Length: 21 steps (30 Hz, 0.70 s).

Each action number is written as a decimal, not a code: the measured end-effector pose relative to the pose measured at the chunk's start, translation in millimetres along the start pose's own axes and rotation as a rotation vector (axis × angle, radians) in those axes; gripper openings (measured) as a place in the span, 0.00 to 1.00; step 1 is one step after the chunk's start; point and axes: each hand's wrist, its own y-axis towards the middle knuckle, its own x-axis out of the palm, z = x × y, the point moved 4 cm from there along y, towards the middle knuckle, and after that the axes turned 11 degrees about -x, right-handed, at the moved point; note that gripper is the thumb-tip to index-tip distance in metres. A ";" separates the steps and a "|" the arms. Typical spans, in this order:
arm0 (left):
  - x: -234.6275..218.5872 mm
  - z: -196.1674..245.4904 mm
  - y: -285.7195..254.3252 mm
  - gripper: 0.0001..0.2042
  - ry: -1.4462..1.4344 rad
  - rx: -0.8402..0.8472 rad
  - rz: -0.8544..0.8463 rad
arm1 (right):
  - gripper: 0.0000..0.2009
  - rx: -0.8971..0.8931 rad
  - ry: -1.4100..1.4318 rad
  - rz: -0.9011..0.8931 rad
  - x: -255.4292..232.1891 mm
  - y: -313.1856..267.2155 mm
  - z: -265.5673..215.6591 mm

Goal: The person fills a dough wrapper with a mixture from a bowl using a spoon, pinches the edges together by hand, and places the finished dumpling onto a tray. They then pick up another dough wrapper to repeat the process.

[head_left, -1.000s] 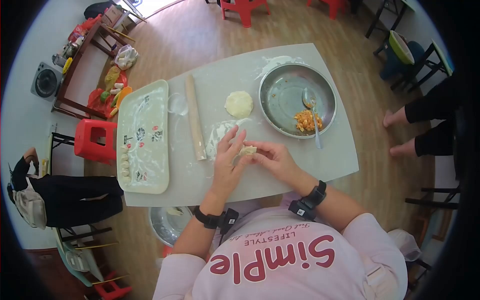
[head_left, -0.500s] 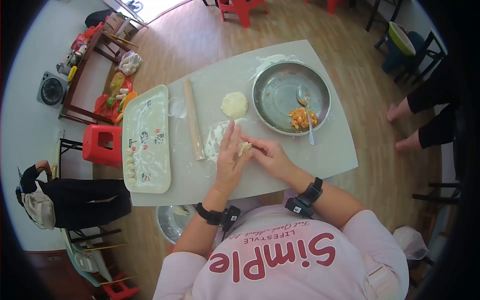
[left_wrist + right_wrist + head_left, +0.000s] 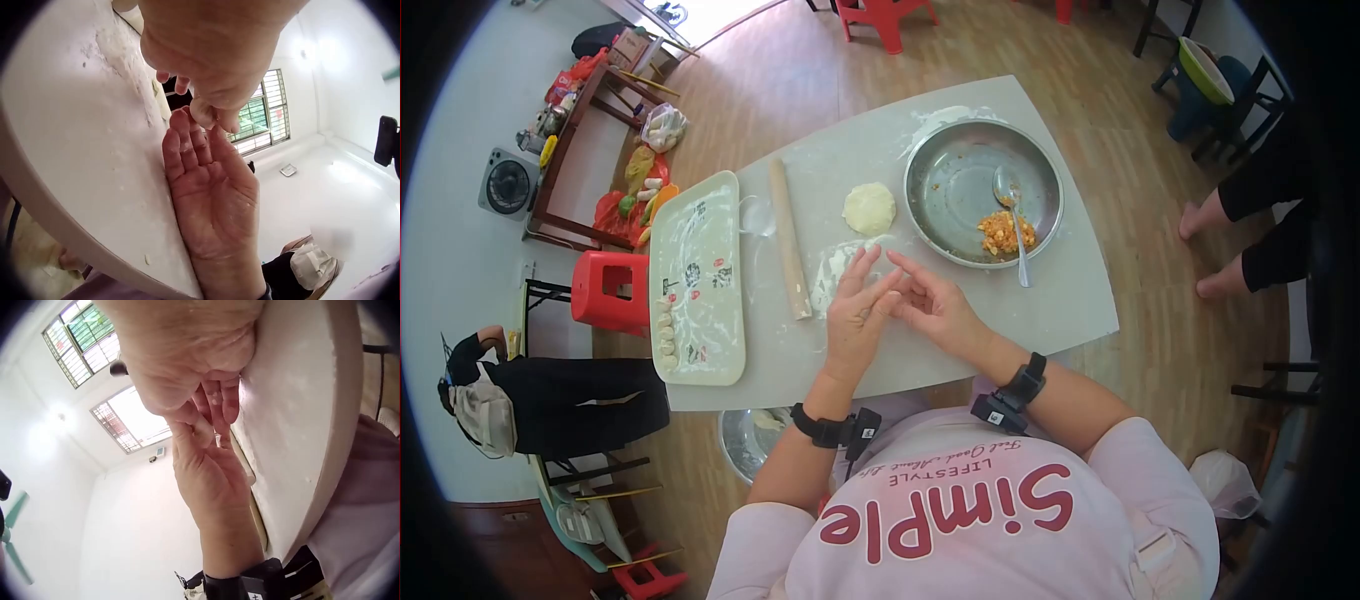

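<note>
Both the left hand (image 3: 855, 328) and right hand (image 3: 946, 316) pinch one dough parcel (image 3: 201, 112), presumably soft, light and tearable, best held by its edges.

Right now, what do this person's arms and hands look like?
The pale-pink fabric sleeves are short. The left hand and right hand are bare, each below a black wristband carrying a boxy black module with a small white marking.

brn wd-look flr (image 3: 770, 85) | wht wall (image 3: 460, 250) | red stool (image 3: 590, 290) | barred win (image 3: 275, 94) | brt lt (image 3: 61, 417) | grn fan (image 3: 17, 509)
</note>
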 end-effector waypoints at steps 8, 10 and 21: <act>2.8 18.5 1.3 0.20 0.015 0.016 -0.013 | 0.22 0.048 -0.086 -0.047 -0.7 -2.4 3.6; 3.6 30.5 1.4 0.23 -0.152 -0.063 -0.075 | 0.20 0.072 -0.093 -0.031 -2.5 -3.0 7.1; 2.1 21.7 4.4 0.19 0.013 0.024 -0.093 | 0.16 0.034 -0.079 -0.003 -2.0 -3.3 3.8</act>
